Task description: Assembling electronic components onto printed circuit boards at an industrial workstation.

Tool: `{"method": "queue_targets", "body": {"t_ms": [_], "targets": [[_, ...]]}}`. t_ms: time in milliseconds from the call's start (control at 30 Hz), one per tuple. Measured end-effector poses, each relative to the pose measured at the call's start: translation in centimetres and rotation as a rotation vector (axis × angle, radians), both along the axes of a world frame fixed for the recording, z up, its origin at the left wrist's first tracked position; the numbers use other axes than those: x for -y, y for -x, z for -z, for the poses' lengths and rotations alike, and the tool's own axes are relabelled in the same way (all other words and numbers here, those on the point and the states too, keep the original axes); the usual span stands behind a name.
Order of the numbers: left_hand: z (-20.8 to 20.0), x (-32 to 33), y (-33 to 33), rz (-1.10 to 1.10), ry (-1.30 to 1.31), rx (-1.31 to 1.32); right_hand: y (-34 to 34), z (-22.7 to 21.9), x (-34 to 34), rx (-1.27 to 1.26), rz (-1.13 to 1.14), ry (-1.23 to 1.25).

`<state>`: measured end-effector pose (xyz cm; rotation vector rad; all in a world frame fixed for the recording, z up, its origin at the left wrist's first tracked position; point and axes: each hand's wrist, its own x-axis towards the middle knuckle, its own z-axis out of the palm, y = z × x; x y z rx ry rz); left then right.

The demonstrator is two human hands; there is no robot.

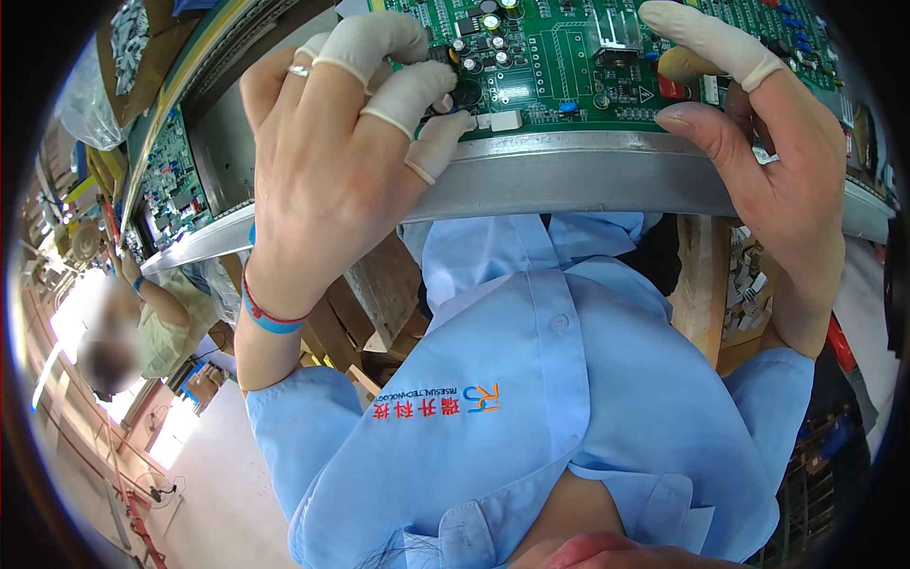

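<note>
Circuit board [536,85] lies under curled left fingers [409,100], hold unclear; right fingers [706,36] gape around a red component [672,88].

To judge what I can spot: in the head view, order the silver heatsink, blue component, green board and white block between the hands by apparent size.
1. Green board
2. Silver heatsink
3. White block
4. Blue component

Circuit board [545,81]: metal rail [588,177] along near edge; left hand [332,166] at its left, right hand [782,142] toward its right; co-worker [169,332] well left.
</note>
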<state>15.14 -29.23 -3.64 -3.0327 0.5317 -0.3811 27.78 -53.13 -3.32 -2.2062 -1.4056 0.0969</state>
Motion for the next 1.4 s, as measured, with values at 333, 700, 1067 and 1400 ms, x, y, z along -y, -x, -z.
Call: {"method": "queue_targets", "body": {"t_ms": [333,700,1067,1400], "targets": [[-0.6,0.6,-1.3,0.077,0.032,-0.088,1.6,-1.2,0.5,-0.167,0.178,0.09],[-6.5,-3.9,1.7,-0.209,0.048,0.313,1.9,2.1,2.5,-0.198,0.218,-0.172],[-2.0,-20.0,36.0,-1.596,-0.32,0.046,1.7,2.5,3.6,-0.185,0.029,-0.067],[14.2,-20.2,51.9,-1.912,0.528,0.202,4.1,-0.8,0.0,-0.163,-0.005,-0.004]]}}
